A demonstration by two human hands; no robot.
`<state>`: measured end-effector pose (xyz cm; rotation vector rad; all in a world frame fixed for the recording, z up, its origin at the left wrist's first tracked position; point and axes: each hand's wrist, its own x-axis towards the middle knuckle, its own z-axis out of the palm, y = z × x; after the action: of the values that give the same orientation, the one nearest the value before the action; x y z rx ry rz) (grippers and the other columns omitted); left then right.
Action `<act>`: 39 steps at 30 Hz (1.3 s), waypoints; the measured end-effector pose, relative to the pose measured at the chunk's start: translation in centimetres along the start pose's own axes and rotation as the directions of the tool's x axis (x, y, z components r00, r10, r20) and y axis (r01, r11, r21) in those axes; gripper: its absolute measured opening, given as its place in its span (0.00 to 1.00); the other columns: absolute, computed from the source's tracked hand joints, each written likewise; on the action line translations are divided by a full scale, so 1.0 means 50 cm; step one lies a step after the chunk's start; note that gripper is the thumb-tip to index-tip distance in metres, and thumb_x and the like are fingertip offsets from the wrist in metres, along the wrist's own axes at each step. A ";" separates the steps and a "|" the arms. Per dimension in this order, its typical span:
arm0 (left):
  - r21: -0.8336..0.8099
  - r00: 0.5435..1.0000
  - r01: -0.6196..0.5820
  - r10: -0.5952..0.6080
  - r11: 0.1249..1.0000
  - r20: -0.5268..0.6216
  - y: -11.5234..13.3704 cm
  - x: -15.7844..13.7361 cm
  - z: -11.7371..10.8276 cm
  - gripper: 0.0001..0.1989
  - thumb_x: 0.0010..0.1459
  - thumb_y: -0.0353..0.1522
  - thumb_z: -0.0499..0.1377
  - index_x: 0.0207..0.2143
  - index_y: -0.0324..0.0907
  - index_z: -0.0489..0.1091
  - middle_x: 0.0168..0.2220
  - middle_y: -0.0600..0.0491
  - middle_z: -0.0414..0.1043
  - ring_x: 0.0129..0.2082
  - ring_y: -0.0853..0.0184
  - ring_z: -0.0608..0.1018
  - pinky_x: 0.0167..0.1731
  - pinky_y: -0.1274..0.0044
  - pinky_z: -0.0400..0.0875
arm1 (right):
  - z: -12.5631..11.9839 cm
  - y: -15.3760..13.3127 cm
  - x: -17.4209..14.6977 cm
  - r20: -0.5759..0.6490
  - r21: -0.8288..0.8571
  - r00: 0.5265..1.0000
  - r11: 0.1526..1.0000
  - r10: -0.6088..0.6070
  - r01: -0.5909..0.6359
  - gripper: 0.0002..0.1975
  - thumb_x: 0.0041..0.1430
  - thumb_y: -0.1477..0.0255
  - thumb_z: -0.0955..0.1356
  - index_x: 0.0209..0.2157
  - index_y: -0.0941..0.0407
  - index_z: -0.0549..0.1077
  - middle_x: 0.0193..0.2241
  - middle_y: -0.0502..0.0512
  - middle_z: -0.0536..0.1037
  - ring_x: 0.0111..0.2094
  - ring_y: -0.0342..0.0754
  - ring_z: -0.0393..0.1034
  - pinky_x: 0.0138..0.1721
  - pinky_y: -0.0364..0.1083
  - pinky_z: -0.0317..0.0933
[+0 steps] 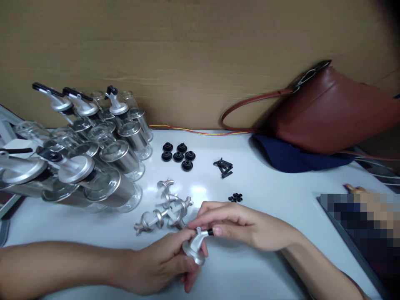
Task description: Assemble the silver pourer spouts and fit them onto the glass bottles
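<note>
A silver bottle pourer spout (197, 246) with a round base is gripped by its base in my left hand (165, 260), fingers closed around it. At the spout's outlet end is a small black tip (210, 232). My right hand (237, 225) pinches this tip between thumb and fingers, so part of it is hidden. Just beyond my hands lies a loose cluster of silver pourer spouts (170, 204). Small black caps (235, 197) rest beyond my right hand. Farther back are black ribbed stoppers (178, 156) and a little pile of black levers (224, 167).
Glass bottles with metal sleeves (117, 156) crowd the left; several carry silver pourers (76, 168). A brown bag (331, 108) stands at back right upon a navy cap (278, 156). Behind is a cardboard wall (187, 62). A blurred, pixelated area covers the right edge.
</note>
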<state>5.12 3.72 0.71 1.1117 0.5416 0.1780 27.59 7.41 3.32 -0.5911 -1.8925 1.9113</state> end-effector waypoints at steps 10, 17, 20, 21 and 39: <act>-0.086 0.994 -0.111 0.110 0.990 -0.014 -0.022 0.005 -0.001 0.27 0.56 0.57 0.52 0.41 0.43 0.55 0.27 0.58 0.62 0.25 0.72 0.65 0.29 0.78 0.59 | 0.000 -0.010 0.002 -0.005 0.039 0.999 0.998 0.041 -0.041 0.15 0.67 0.63 0.63 0.46 0.58 0.72 0.41 0.56 0.71 0.43 0.45 0.68 0.49 0.47 0.61; -0.048 0.993 -0.116 0.115 0.992 -0.010 -0.017 0.004 0.003 0.29 0.56 0.58 0.50 0.39 0.41 0.57 0.26 0.57 0.62 0.24 0.72 0.64 0.28 0.79 0.59 | 0.005 -0.006 -0.002 0.000 0.088 0.999 0.995 0.050 -0.050 0.14 0.67 0.62 0.63 0.44 0.58 0.70 0.40 0.56 0.71 0.43 0.45 0.67 0.48 0.48 0.61; -0.047 0.994 -0.105 0.105 0.993 -0.004 -0.015 0.003 0.002 0.29 0.55 0.58 0.51 0.40 0.41 0.58 0.26 0.57 0.61 0.24 0.72 0.64 0.29 0.78 0.60 | 0.007 -0.007 -0.001 0.003 0.083 0.999 0.996 0.046 -0.046 0.14 0.67 0.63 0.62 0.44 0.58 0.70 0.40 0.56 0.71 0.42 0.45 0.67 0.47 0.48 0.61; -0.042 0.995 -0.103 0.103 0.994 -0.006 -0.014 0.003 0.001 0.29 0.55 0.59 0.51 0.40 0.41 0.58 0.26 0.57 0.61 0.24 0.72 0.64 0.29 0.78 0.60 | 0.008 -0.009 -0.001 -0.001 0.065 0.999 0.997 0.043 -0.043 0.14 0.67 0.62 0.62 0.44 0.58 0.70 0.40 0.56 0.71 0.42 0.45 0.67 0.47 0.48 0.61; -0.152 0.984 -0.164 0.150 0.975 -0.100 -0.027 0.017 -0.001 0.26 0.57 0.55 0.54 0.40 0.41 0.58 0.25 0.57 0.64 0.24 0.73 0.66 0.29 0.79 0.61 | 0.014 -0.002 0.009 -0.334 0.063 0.941 0.997 0.057 -0.038 0.10 0.58 0.65 0.71 0.31 0.56 0.70 0.29 0.48 0.72 0.33 0.43 0.65 0.40 0.44 0.59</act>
<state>5.65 3.53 -0.78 0.9934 0.5079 0.4031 26.82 7.07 3.43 -0.8899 -1.6164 1.7531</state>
